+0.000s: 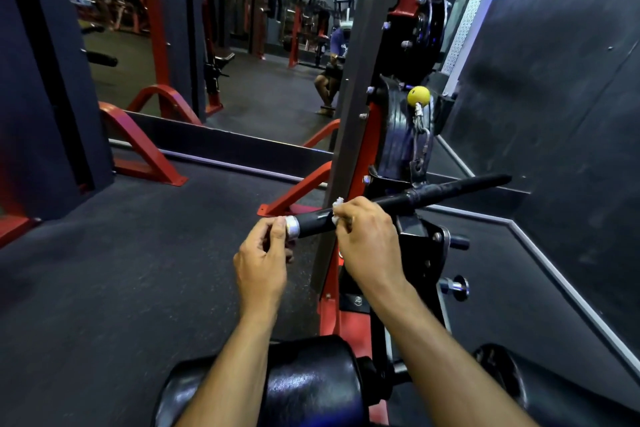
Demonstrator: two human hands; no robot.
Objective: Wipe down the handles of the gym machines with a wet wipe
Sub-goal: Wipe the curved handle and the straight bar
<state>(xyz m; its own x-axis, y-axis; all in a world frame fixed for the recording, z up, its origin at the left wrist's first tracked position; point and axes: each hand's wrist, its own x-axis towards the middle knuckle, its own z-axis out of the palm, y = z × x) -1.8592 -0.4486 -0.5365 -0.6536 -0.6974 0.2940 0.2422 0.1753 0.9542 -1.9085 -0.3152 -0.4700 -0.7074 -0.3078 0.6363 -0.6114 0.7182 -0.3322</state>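
Dark rubber gym floor [104, 288] lies beneath us. Our left hand [263, 260] pinches the cable bar's [398, 199] chrome end cap [292, 227]; our right hand [367, 236] grips the wet wipe [337, 204] around it. We should squeeze firmly, twist, and slide rightward.

My single head camera looks forward and down, close over both forearms, toward a mirrored wall [214, 55].

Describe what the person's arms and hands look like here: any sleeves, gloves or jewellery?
Both forearms are bare up to the bottom edge of the frame, with no sleeves in view. Neither the left hand nor the right hand wears a glove. The right hand appears to carry a thin ring on one finger; no watch or wristband shows.
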